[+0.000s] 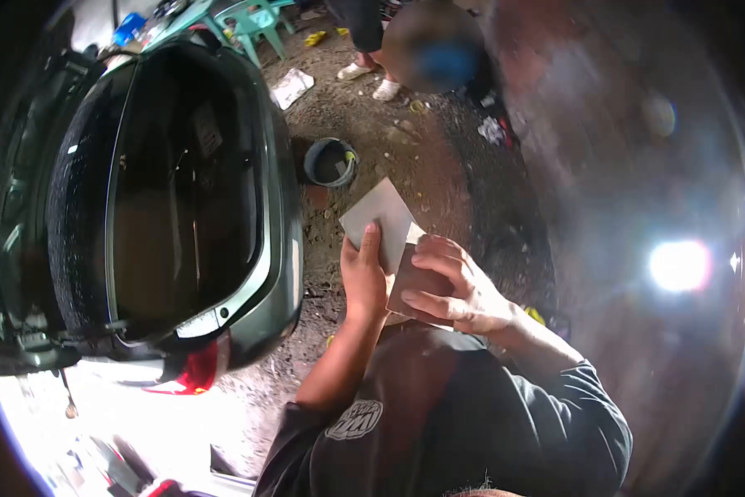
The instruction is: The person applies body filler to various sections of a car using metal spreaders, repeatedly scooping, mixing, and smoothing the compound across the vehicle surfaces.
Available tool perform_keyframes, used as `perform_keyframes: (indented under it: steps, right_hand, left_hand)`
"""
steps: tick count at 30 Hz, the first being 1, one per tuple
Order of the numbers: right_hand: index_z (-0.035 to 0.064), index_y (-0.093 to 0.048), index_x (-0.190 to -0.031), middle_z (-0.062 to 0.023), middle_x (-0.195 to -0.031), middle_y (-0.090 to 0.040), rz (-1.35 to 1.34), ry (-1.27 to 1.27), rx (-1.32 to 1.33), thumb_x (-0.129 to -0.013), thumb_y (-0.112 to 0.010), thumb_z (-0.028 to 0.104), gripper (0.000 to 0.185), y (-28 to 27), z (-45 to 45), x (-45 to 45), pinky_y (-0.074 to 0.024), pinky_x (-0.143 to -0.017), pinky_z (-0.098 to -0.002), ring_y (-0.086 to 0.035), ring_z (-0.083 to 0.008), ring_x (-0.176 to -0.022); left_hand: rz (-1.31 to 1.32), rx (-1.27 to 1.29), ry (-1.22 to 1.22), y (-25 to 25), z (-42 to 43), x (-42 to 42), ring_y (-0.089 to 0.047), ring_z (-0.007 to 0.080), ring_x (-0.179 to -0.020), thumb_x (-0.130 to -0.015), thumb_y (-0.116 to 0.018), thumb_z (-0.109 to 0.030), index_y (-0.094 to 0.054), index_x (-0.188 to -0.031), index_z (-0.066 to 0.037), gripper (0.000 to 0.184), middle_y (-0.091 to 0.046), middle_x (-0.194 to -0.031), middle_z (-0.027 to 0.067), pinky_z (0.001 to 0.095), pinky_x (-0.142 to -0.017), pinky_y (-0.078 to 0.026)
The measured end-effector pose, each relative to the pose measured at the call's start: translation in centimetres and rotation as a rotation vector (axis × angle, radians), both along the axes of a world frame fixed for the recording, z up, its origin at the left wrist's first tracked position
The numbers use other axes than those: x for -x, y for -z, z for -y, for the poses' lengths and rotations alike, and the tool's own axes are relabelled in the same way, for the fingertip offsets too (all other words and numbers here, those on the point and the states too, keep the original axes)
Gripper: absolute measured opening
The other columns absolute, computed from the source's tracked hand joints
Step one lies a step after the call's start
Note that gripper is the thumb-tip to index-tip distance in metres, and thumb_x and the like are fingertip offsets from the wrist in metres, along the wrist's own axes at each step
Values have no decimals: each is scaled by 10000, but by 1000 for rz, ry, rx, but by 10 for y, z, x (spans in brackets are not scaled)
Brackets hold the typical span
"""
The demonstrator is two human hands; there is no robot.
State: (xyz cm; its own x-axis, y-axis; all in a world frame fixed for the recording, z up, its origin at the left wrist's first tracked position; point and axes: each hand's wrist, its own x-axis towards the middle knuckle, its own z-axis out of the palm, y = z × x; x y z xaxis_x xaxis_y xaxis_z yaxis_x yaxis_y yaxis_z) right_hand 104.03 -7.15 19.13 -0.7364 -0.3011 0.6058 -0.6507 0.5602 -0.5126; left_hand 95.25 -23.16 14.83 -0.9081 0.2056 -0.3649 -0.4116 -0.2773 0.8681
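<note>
Between my hands, in front of my dark shirt, is a sheet of sandpaper. It has a pale grey face, and a dark brown part stands at an angle beside it. My left hand grips the pale part, its thumb lying on top. My right hand is closed over the brown part, with the fingers spread across its face. I cannot tell whether the two parts are one folded sheet or separate pieces.
A dark car stands close on my left. Ahead on the dirt ground is a bucket. Farther off are a green plastic chair, a pale sheet and another person's feet. A bright lamp shines at right.
</note>
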Motion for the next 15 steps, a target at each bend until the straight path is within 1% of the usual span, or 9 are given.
perform_keyframes:
  steps: [2,3,5,7,8,10,12,14,15]
  right_hand:
    - [242,-617,-1291,-145,-1283,-510,98,-64,45,-697,-818,87,646,28,-35,15,-473,-1016,-510,-523,-390,-1234]
    - [248,-625,-1289,-134,-1298,-508,252,-52,145,-692,-795,59,649,42,-50,19,-471,-1020,-495,-521,-381,-1236]
    - [261,-639,-1285,-113,-1327,-503,537,2,379,-681,-749,5,665,69,-81,28,-466,-1030,-465,-515,-364,-1240]
    - [279,-645,-1285,-95,-1361,-491,675,72,171,-715,-707,-25,649,67,-114,30,-467,-1031,-439,-510,-336,-1250]
    - [292,-645,-1286,-86,-1377,-485,400,89,-408,-752,-690,-33,627,54,-134,30,-469,-1030,-429,-506,-324,-1257]
    - [155,-638,-1268,-100,-1281,-573,498,83,-174,-864,-639,-18,440,71,-153,27,-487,-984,-378,-575,-301,-1169]
    - [80,-616,-1266,-102,-1210,-621,553,60,171,-889,-638,5,384,79,-157,25,-496,-953,-346,-613,-270,-1111]
    - [30,-577,-1270,-93,-1152,-639,740,21,561,-880,-651,17,397,57,-137,30,-498,-915,-315,-622,-208,-1056]
    - [5,-558,-1272,-89,-1123,-648,843,9,752,-875,-657,24,410,43,-124,30,-499,-896,-300,-626,-177,-1029]
  left_hand:
    - [46,-153,-146,2,-28,-1,-606,158,-981,-1020,-573,-209,-522,-1236,20,319,-624,-1114,89,305,-868,-500]
    - [71,-225,-223,2,-36,-8,-612,158,-974,-1021,-569,-200,-522,-1238,20,313,-626,-1112,90,303,-862,-505]
    - [119,-261,-260,-3,-43,-16,-644,194,-978,-1022,-545,-172,-533,-1244,6,285,-638,-1120,102,351,-851,-542]
    - [119,-340,-287,-14,-49,-22,-661,219,-988,-1028,-530,-167,-526,-1264,-4,287,-641,-1122,107,371,-856,-559]
    - [65,-312,-255,-20,-49,-23,-659,219,-994,-1031,-529,-182,-523,-1270,-6,297,-640,-1129,107,373,-863,-557]
    - [-31,-257,-212,-26,-44,-34,-656,220,-1006,-1038,-525,-211,-515,-1282,-9,318,-637,-1143,108,378,-877,-553]
    - [68,-292,-162,-26,-38,-53,-654,223,-1028,-1038,-527,-282,-493,-1315,-15,387,-632,-1167,115,391,-895,-550]
    - [170,-401,-159,-10,-33,-80,-654,227,-1035,-1025,-549,-322,-485,-1327,-18,434,-631,-1176,117,393,-895,-550]
    - [147,-453,-189,2,-33,-100,-654,234,-1038,-982,-623,-338,-474,-1339,-9,508,-629,-1184,116,392,-890,-552]
